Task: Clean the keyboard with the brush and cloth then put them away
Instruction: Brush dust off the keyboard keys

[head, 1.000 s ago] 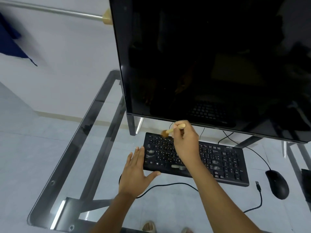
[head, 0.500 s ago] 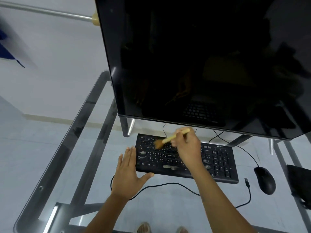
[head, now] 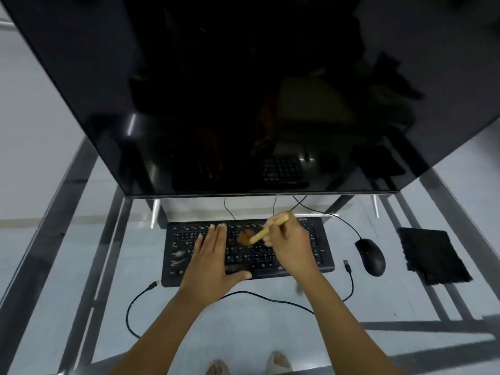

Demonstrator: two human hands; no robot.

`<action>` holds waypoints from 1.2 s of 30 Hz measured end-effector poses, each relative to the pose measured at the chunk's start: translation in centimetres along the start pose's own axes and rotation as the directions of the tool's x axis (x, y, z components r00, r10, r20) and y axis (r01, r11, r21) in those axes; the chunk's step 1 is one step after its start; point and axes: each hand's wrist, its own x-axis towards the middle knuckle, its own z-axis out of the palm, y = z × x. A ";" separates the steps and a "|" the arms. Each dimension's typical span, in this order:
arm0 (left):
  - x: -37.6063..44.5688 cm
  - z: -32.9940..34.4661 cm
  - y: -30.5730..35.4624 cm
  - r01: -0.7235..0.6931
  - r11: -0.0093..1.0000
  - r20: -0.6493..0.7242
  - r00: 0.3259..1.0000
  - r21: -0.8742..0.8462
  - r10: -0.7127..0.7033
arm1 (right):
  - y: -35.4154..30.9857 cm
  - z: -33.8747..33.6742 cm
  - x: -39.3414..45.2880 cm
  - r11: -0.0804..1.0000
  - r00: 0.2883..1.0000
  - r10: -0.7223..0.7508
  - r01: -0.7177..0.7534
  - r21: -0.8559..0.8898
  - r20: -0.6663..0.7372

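— Right hand [head: 290, 247]: fingers [head: 273, 226] pinched shut around the pale handle of the brush [head: 261, 234], held like a pen. Why so?

— Probably for fine control; bristle tuft aimed down and to the left, resting on the middle key rows of the keyboard [head: 319, 255], just beyond the fingertips.

— And the left hand [head: 213, 263]?

— Spread flat, fingers [head: 216, 239] open and gripping nothing, palm pressed on the left-centre keys, tips just left of the bristles. Seemingly there to pin the keyboard against the brushing.

— Further out?

— Keyboard lying on the glass desk [head: 81, 266] below the dark monitor [head: 243, 90], loose cable [head: 265, 296] curling in front. Mouse [head: 370, 257] beside it to the right, then the black cloth [head: 433, 255], flat, untouched, well apart from both hands. Wiping and putting away not yet done.
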 end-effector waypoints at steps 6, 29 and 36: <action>-0.1 1.3 -0.4 -0.022 0.994 0.008 1.000 0.106 0.022 | 1.7 -1.5 -1.1 1.000 0.993 0.001 0.001 0.011 -0.119; 1.0 1.3 0.8 -0.016 0.988 -0.013 1.000 0.154 0.018 | 2.2 -2.8 0.7 0.997 0.999 0.045 -0.047 0.061 0.029; 2.8 2.1 3.6 -0.074 0.986 0.058 0.996 0.151 0.066 | 3.3 -5.1 2.5 1.000 0.989 -0.003 0.006 0.018 -0.145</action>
